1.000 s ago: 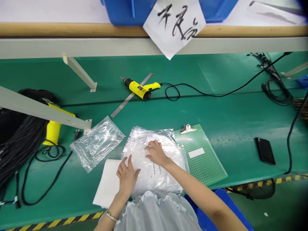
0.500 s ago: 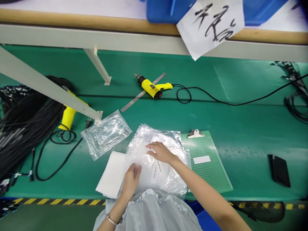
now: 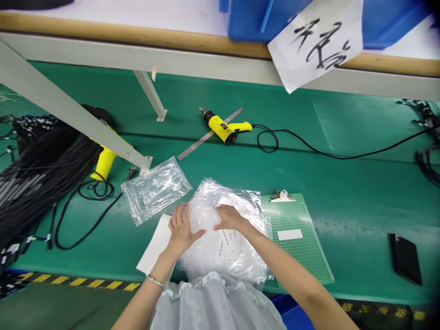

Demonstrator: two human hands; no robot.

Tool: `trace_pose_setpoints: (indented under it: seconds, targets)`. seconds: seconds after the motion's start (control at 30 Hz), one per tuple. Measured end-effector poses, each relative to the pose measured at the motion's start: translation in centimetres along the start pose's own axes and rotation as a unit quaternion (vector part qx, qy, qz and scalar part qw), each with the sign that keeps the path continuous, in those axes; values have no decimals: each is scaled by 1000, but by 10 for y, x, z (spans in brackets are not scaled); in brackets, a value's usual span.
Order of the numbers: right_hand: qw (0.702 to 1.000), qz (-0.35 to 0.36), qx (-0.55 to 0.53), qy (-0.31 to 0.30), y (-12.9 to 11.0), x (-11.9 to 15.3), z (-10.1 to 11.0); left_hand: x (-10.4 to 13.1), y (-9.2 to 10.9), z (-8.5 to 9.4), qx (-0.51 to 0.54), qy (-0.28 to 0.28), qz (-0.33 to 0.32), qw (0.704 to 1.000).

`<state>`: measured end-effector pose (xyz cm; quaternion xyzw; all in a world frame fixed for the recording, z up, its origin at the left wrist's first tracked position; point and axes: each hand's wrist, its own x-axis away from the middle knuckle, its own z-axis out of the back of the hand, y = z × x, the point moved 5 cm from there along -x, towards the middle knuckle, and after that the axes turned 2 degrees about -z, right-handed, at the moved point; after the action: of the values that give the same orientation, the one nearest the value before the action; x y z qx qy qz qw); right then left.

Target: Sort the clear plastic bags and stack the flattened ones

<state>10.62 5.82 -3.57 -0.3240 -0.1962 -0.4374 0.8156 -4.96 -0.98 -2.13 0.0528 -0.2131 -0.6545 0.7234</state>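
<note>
Green matting covers the table [image 3: 343, 174]; at lower centre of the frame a stack of clear plastic bags [image 3: 227, 247] lies on it. Both hands, left [image 3: 181, 229] and right [image 3: 229, 218], press on it, fingers spread flat. A green clipboard [image 3: 299, 243] lies just right, a yellow heat gun [image 3: 225, 130] above.

The left hand [image 3: 181, 229] slid up from the near edge of the bags [image 3: 225, 229], fingers spreading. The right hand [image 3: 231, 218] drew in beside it, and the top bag bulged between them.
</note>
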Motion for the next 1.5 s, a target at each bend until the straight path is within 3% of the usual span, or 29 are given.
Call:
trace_pose_setpoints:
  seconds: [0.13, 0.27, 0.37, 0.47, 0.67, 0.8, 0.93, 1.03, 1.2, 1.33, 1.5]
  targets:
    - [999, -5, -13, -32, -4, 1, 2, -44, 40, 18, -40, -116, -191, 974]
    - [998, -9, -10, -56, -11, 10, 5, -64, 69, 19, -84, -246, -281, 924]
    - [997, 9, -8, -72, -19, 25, 6, -54, 79, 15, -115, -320, -296, 893]
    - [994, 28, -1, -104, -19, 37, 6, -36, 78, 10, -121, -348, -305, 878]
    - [985, -8, 44, -167, 24, 38, 13, -38, 56, -2, -97, -366, -277, 883]
    - [985, -3, 45, -169, 45, 40, 11, -50, 48, -4, -58, -396, -275, 874]
    - [989, 9, 39, -145, 45, 46, 1, -60, 50, -1, -11, -358, -279, 891]
    - [992, 10, 31, -123, 44, 48, -5, -67, 62, -4, 15, -296, -279, 913]
    - [992, 6, 5, -122, 49, 48, -8, -74, 79, -13, 20, -252, -266, 930]
    - [992, 3, -31, -123, 54, 47, -6, -79, 69, 8, 56, -197, -241, 949]
    - [992, -30, -69, -101, 61, 44, -1, -80, 48, 36, 181, -137, -220, 949]
